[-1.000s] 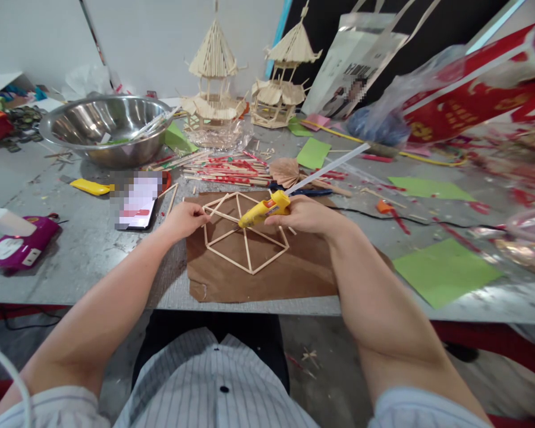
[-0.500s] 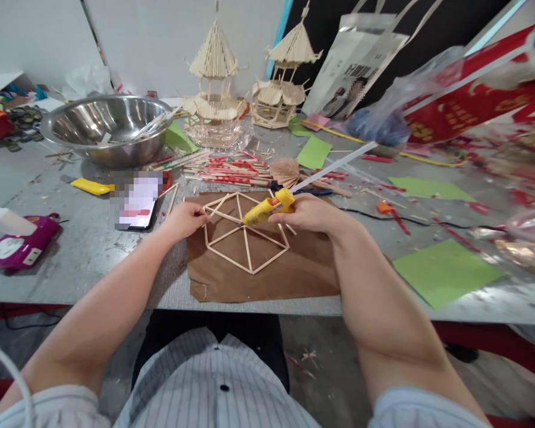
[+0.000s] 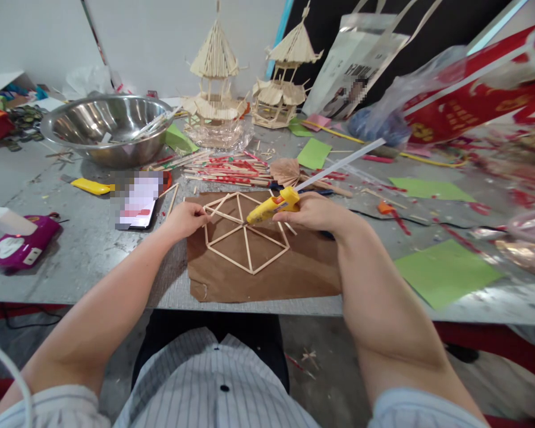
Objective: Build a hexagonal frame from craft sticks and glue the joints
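A hexagon frame of thin wooden sticks point(image 3: 245, 235) lies on a brown paper sheet point(image 3: 294, 270) at the table's near edge. My left hand point(image 3: 185, 219) pinches the frame's left corner. My right hand point(image 3: 314, 213) is closed around a yellow glue gun point(image 3: 271, 206), whose nozzle points down-left over the frame's middle spokes. A long clear glue stick point(image 3: 339, 163) juts from the gun's back toward the upper right.
Behind the frame lie a pile of red-wrapped chopsticks point(image 3: 227, 167), a phone point(image 3: 137, 199), a yellow knife point(image 3: 89, 186) and a steel bowl point(image 3: 104, 128). Two stick pagodas point(image 3: 216, 77) stand at the back. Green paper sheets point(image 3: 443, 270) and a black cord point(image 3: 428, 221) lie to the right.
The glue gun and my right hand have shifted slightly to the right and up along the frame. My left hand has kept its hold on the left corner.
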`<state>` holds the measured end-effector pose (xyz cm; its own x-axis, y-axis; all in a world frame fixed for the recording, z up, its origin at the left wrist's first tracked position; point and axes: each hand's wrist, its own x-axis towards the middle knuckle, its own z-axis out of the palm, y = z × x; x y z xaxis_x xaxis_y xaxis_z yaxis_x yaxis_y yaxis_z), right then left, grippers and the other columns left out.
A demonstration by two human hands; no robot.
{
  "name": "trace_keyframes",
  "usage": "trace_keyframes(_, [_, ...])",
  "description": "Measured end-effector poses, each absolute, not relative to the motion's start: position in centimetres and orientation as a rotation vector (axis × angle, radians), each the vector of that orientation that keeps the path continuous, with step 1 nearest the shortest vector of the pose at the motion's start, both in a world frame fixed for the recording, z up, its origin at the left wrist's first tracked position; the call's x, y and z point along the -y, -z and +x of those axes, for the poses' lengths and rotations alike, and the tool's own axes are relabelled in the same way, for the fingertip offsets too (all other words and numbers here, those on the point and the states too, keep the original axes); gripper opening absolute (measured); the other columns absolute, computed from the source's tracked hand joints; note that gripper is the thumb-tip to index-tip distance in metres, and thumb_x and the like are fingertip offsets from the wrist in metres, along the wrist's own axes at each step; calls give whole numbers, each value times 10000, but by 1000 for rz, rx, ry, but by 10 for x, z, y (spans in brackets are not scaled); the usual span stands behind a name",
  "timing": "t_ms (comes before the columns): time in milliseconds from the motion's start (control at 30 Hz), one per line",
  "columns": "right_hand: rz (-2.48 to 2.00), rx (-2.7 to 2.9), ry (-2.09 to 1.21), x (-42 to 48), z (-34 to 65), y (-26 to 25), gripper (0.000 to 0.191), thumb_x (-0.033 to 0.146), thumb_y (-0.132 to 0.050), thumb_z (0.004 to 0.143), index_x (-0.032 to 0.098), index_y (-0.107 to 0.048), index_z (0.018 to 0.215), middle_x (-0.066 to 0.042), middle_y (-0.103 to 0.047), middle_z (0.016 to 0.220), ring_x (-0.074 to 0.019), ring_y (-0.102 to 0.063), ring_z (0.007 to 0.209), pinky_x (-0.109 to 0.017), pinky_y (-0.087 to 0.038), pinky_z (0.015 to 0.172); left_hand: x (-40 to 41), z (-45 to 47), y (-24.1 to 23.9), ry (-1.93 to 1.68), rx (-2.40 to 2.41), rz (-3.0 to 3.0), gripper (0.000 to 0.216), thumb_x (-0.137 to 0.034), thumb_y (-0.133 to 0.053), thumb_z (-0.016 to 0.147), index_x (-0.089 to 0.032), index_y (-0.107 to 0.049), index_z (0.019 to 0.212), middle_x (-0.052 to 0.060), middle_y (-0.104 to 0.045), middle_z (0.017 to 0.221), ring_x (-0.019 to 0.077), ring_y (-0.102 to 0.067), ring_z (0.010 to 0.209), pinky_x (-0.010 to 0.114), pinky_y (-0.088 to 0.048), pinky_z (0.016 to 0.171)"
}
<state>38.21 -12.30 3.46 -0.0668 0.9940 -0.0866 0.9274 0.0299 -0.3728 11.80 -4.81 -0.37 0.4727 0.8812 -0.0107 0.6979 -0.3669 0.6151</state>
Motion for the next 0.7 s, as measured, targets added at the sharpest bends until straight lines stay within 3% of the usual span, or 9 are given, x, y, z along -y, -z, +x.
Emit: trace_keyframes(700, [-2013,2083,-478,123,384,-34,429,579,-509,638,228,-641,848,-11,-638,782,-186,-570,696,-270,-420,621,49,118,2,-431,-1296,2187,257,-377,-511,669,-147,-605,605,-23,-491,494,82,-386,487,228,-256,482])
